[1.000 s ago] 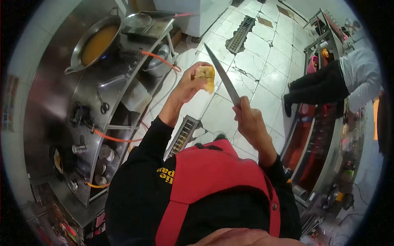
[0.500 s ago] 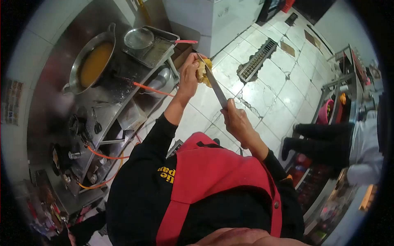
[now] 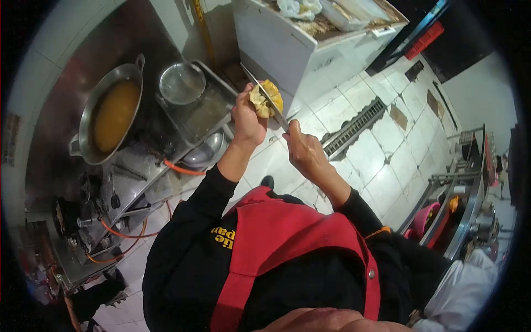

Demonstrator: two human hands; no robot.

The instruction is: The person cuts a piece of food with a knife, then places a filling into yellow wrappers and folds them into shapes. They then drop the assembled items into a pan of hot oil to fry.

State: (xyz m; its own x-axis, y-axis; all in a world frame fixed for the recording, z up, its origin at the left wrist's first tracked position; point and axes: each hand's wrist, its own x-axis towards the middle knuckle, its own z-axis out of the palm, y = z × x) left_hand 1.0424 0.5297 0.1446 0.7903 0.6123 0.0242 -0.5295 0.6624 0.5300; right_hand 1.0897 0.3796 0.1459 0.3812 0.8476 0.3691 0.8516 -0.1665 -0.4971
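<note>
My left hand (image 3: 249,122) is raised ahead of my chest, its fingers wrapped round a lumpy yellow piece of food (image 3: 259,100) whose exact kind I cannot make out. My right hand (image 3: 307,152) grips the handle of a long knife (image 3: 278,115), hiding most of that handle. The blade slants up and left across the yellow food, against or into its surface; its tip sticks out past the far side. Both hands are held in the air above the tiled floor.
On the steel counter at left stand a large pan (image 3: 83,127) of orange-brown liquid and a round strainer (image 3: 182,83) on a metal tray (image 3: 213,116). A white chest freezer (image 3: 298,61) stands ahead. The floor has a drain grate (image 3: 354,130). A person in white (image 3: 470,282) is at right.
My view has turned, bringing the freezer top into sight. The knife sits lower across the yellow food, and my right hand is nearer my left. The person at right appears lower in view.
</note>
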